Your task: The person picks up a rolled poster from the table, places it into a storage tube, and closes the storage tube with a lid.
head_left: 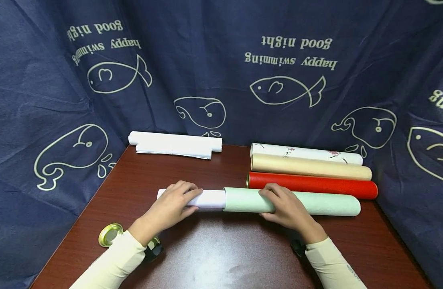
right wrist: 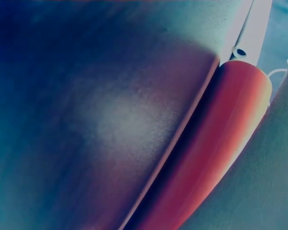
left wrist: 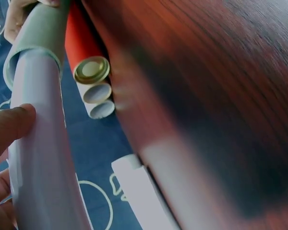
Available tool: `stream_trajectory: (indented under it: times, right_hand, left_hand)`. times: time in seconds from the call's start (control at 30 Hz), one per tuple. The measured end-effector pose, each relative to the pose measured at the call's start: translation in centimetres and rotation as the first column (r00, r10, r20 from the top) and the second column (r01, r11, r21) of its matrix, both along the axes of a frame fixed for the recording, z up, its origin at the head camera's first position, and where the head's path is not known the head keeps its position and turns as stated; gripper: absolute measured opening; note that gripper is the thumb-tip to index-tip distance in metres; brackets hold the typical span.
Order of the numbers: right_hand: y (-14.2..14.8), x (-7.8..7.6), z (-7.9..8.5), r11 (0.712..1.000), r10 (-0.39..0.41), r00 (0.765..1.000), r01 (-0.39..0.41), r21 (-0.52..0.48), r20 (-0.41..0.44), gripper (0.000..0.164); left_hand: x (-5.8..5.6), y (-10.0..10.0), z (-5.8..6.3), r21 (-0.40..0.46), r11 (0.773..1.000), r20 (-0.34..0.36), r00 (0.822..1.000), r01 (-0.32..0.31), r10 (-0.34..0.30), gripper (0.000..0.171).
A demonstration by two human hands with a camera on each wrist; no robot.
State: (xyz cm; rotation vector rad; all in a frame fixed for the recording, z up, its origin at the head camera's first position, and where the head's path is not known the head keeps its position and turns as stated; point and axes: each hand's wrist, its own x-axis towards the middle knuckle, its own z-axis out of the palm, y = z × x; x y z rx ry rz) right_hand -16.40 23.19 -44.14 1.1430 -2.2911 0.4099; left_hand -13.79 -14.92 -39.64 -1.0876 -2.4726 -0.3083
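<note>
My left hand (head_left: 176,202) grips a white paper roll (head_left: 212,199), thumb on the near side and fingers over the top. The roll's right end sits inside the open mouth of a light green tube (head_left: 326,203), and the left wrist view shows the tube's rim (left wrist: 36,51) around the paper. Further right, my right hand (head_left: 284,206) holds the green tube from above near its middle. How deep the paper reaches inside is hidden by the tube wall. In the right wrist view the green tube (right wrist: 249,177) fills the lower right corner, with the hand out of sight.
Behind the green tube lie a red tube (head_left: 315,185), a beige tube (head_left: 311,166) and a white flowered tube (head_left: 304,153). More white paper rolls (head_left: 174,149) lie at the back left. A gold lid (head_left: 110,235) and another, partly covered one (head_left: 153,243) are by my left wrist. A blue curtain (head_left: 221,60) encloses the table.
</note>
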Motion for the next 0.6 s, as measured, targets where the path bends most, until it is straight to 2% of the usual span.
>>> stream_trajectory:
  times: [0.27,0.6]
  right_hand:
    - [-0.2,0.0,-0.1,1.0,0.002,1.0,-0.002,-0.017,-0.004,0.062]
    - [-0.3,-0.1,-0.2,1.0,0.011,1.0,-0.011,-0.016,-0.013,0.063]
  left_hand:
    - [-0.6,2.2,-0.6,0.015,1.0,-0.002,1.0,0.02,-0.02,0.046]
    - [-0.7,5.1,-0.3,-0.001,0.999,0.021,0.999,0.043,-0.043,0.047]
